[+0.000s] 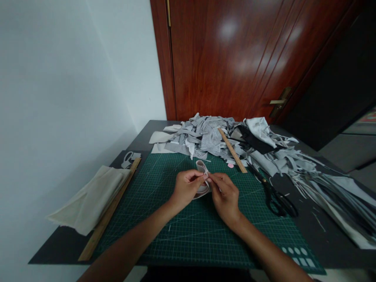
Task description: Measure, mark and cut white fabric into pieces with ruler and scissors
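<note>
Over the middle of the green cutting mat (pixel 164 227), a pale pinkish-white piece of fabric (pixel 201 164) is pinched between my two hands. My left hand (pixel 187 187) grips it from the left with thumb and index finger. From the right, my right hand (pixel 225 196) pinches the same fabric, its fingertips touching those of the left. One folded loop of the cloth stands up above the fingers, and a curved part hangs below them. The fingers hide the spot where the layers meet.
Grey fabric scraps (pixel 208 135) are heaped along the back, with a short wooden ruler (pixel 233 152) on them. Black scissors (pixel 277 197) lie right of my hands. A long wooden ruler (pixel 108 213) and folded cream cloth (pixel 91 197) line the left edge. Fabric strips (pixel 337 196) cover the right side.
</note>
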{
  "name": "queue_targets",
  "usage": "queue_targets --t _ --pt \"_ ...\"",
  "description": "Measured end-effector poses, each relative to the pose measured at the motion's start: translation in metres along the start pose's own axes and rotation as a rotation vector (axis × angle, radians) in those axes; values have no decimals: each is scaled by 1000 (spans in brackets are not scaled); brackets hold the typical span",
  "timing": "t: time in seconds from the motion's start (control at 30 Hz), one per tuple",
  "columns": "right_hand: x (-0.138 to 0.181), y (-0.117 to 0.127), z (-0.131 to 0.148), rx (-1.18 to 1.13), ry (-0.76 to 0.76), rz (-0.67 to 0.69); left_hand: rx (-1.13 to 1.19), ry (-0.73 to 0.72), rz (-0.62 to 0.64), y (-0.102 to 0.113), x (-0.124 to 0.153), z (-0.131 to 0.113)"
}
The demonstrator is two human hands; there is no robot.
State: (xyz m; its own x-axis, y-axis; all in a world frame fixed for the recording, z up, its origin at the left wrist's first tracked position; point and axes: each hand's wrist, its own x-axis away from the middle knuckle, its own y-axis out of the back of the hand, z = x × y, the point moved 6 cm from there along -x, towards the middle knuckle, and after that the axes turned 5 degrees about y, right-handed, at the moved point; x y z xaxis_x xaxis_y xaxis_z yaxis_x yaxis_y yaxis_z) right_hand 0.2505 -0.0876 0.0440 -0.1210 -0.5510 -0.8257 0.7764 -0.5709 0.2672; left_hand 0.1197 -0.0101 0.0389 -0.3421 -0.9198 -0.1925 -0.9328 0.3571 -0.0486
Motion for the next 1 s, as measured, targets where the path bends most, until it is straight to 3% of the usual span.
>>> queue_targets --t 0.27,0.5,0.73,0.9,1.0 --pt "2 -7 2 74 130 137 -54 -51 24 3 -4 1" --pt "-6 -7 10 -98 28 215 -252 -263 2 6 -3 -17" --pt "-8 -12 5 -227 -18 398 -248 -206 -97 18 -6 -13" --pt "-23 14 3 59 127 177 -383 -377 18 7 1 -28" --pt "-27 12 3 87 171 274 -452 -479 96 -1 9 -35"
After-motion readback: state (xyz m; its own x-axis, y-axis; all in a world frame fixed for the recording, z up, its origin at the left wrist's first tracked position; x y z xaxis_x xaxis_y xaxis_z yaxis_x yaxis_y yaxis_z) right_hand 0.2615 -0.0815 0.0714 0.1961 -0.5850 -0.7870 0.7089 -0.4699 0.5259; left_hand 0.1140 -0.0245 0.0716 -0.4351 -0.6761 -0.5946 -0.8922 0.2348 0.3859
